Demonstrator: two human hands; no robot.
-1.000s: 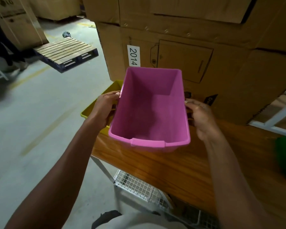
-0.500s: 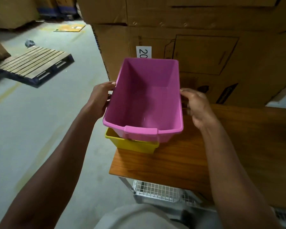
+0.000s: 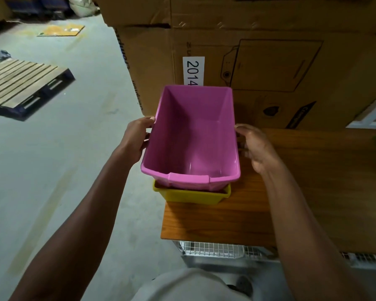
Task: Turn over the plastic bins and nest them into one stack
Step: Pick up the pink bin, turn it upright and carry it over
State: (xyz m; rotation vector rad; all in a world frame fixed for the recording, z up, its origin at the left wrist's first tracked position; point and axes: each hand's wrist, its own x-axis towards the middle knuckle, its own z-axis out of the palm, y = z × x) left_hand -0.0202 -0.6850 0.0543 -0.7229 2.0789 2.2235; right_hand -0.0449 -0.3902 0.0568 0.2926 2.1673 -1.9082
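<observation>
Pink rectangular plastic bin (image 3: 193, 137), mouth up, is sitting over a yellow plastic bin (image 3: 191, 195) at the near left corner of the brown wood-grain surface (image 3: 313, 181). Both hands are holding it by the long sides: the left hand (image 3: 136, 139) is gripping the left wall, fingers curled over the rim, and the right hand (image 3: 255, 146) is gripping the right wall, thumb on the rim and fingers curled down the outside.

Step in hand, by judgement: nesting. The pink bin is already turned upright and its base is entering the yellow one, but its rim is standing well above the yellow rim, so it is likely not fully seated. Whether it is resting on anything inside cannot be told.

Next move is calling for an even downward push, keeping the pink walls parallel to the yellow ones so the taper is not jamming, then letting go.

Appearance: smooth, glossy, tapered walls, rolled rim with a flat handle tab on the near short end; empty inside. Only the yellow bin's near rim and front wall are showing.

Large cardboard boxes (image 3: 269, 61) are standing directly behind the bins.
</observation>
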